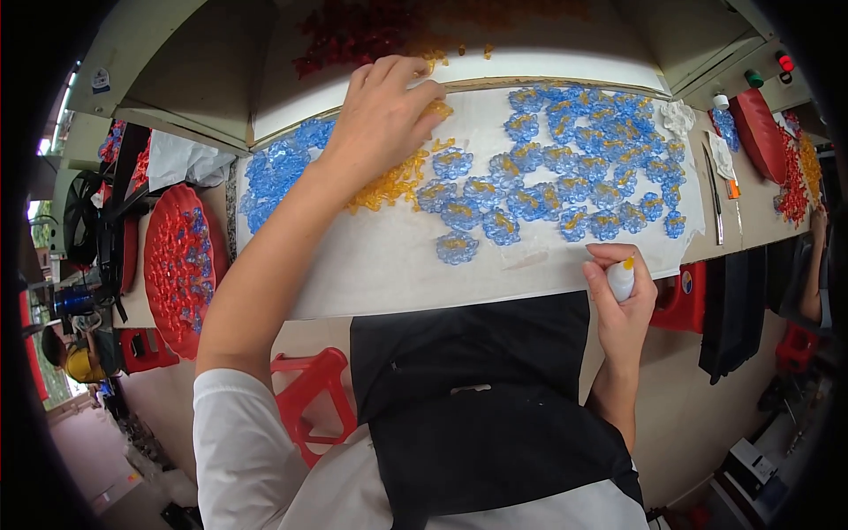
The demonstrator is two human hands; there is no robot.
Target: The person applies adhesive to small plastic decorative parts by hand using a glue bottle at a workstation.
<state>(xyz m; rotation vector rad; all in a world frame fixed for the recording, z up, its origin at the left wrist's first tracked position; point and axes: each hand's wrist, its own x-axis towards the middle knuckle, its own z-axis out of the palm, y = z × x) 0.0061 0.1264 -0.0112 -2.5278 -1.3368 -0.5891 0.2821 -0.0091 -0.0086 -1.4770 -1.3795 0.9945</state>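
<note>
Two hands, left one: the left hand is just beyond the far edge of the amber pile, fingers bent down near some amber bits; can't tell if it's pinching any, the tips are hidden.
Right hand: the right hand is well right of the pile and nearer the body, curled around a white bottle with its yellow tip pointing up.
Blue flowers: the blue flowers are spread out right of the pile, plenty with amber bits on top; a blue heap sits left of it.
Under it all: a white sheet on the surface, bare just in front of the pile.
Spill risk: that left forearm crosses low beside the pile, so pulling back carelessly could drag amber bits or blue heap pieces around.
Drip risk: tip or squeeze the bottle too hard and whatever's inside could blob onto the nearest flowers.
Shift risk: bump the flowers right of the pile and amber bits might slide off, if they're not stuck yet.
</note>
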